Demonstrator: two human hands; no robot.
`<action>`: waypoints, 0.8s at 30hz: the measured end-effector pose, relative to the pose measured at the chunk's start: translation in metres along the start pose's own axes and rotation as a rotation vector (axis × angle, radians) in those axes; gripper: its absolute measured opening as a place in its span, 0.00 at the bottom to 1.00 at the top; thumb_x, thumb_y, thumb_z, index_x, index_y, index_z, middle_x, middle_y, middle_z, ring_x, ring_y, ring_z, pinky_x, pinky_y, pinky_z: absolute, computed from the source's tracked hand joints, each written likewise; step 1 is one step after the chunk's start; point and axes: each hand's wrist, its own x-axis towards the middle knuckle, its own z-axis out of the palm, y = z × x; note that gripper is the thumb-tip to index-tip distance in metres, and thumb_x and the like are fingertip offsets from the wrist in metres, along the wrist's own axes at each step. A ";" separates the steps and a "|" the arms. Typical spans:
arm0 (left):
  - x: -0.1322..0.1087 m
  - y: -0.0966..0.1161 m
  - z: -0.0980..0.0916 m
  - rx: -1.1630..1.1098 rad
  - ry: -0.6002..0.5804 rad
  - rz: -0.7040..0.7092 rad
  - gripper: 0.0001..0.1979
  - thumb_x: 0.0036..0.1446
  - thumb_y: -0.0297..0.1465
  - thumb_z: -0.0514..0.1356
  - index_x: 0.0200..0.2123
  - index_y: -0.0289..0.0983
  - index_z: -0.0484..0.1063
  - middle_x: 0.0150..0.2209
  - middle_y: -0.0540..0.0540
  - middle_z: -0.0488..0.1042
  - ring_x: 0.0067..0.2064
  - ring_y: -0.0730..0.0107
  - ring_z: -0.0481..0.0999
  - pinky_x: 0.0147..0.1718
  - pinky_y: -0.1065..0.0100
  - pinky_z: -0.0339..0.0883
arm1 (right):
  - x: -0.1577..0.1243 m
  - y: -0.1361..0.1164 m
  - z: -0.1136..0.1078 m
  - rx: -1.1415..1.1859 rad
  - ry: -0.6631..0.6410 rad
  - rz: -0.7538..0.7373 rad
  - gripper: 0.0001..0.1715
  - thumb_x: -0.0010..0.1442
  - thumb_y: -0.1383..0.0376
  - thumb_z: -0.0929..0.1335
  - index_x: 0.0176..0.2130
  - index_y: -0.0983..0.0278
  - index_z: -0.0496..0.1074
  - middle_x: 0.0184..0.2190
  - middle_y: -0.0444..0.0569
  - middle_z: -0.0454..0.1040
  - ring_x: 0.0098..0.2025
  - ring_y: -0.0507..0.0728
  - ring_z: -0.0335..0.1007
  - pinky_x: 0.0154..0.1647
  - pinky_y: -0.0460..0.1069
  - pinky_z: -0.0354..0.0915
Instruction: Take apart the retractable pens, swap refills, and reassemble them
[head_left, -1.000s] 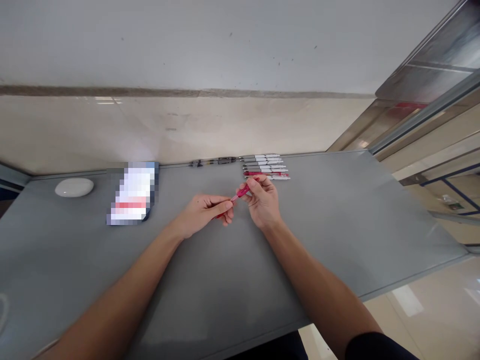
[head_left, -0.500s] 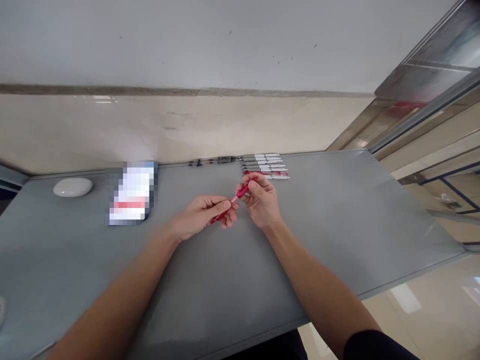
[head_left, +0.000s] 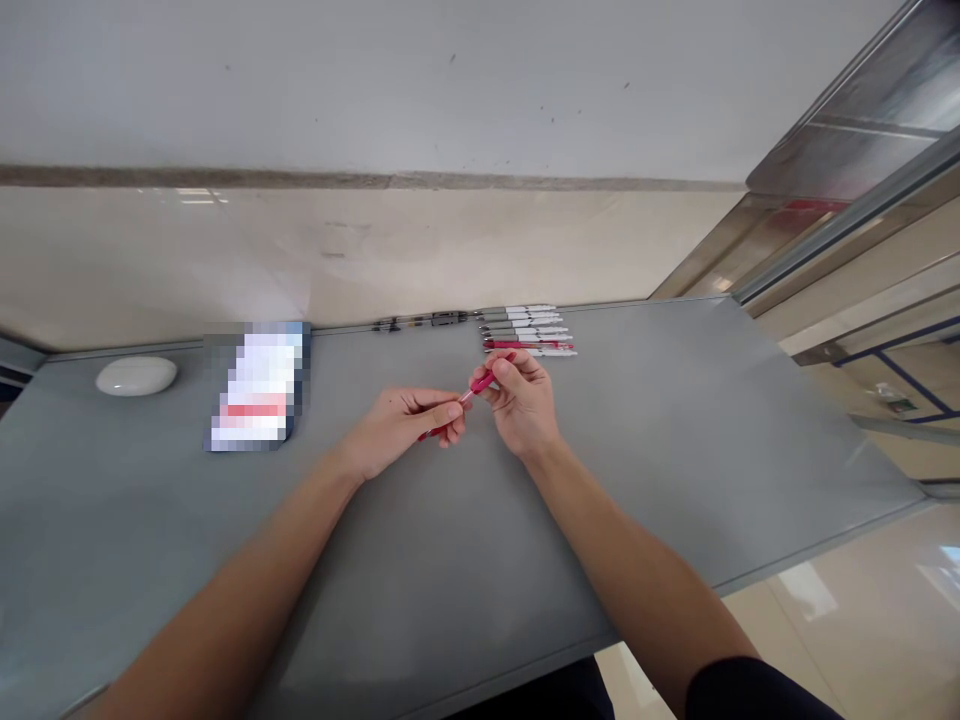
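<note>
Both hands meet over the middle of a grey table [head_left: 675,430], holding one red pen [head_left: 480,384] between them. My left hand [head_left: 405,425] pinches the lower end of the pen with thumb and fingers closed. My right hand [head_left: 521,400] grips the upper end, fingers curled round it. The pen slants up to the right, just above the tabletop. Behind my right hand lies a row of several pens [head_left: 529,331], white, grey and one red, side by side near the table's far edge.
A dark pen-like piece [head_left: 424,321] lies at the far edge left of the row. A blurred-out flat item [head_left: 259,390] and a white oval object [head_left: 136,375] sit at the far left. The table's right and front edges drop to a tiled floor [head_left: 862,620].
The hands stay almost in place; the gap between them closed slightly, and the left hand slid a little along the red pen. The view shifted slightly.
</note>
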 end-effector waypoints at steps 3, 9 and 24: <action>0.001 0.000 0.002 0.049 0.077 0.027 0.13 0.57 0.39 0.61 0.32 0.34 0.77 0.28 0.47 0.74 0.29 0.72 0.71 0.32 0.68 0.67 | 0.000 0.000 0.001 -0.014 0.026 -0.012 0.09 0.47 0.62 0.75 0.27 0.59 0.73 0.25 0.38 0.73 0.29 0.49 0.74 0.29 0.44 0.72; 0.000 0.005 0.004 -0.013 0.035 0.006 0.14 0.58 0.39 0.60 0.29 0.34 0.75 0.29 0.46 0.75 0.29 0.73 0.72 0.30 0.70 0.67 | 0.002 0.000 0.000 0.027 0.002 0.009 0.09 0.49 0.61 0.75 0.31 0.58 0.73 0.29 0.38 0.74 0.31 0.49 0.74 0.29 0.44 0.72; -0.004 0.008 0.002 -0.159 -0.122 -0.120 0.14 0.59 0.39 0.59 0.32 0.34 0.75 0.26 0.48 0.72 0.27 0.74 0.70 0.27 0.72 0.65 | -0.002 -0.001 0.000 0.042 -0.051 0.048 0.11 0.47 0.63 0.75 0.28 0.59 0.69 0.27 0.37 0.71 0.29 0.48 0.72 0.31 0.45 0.73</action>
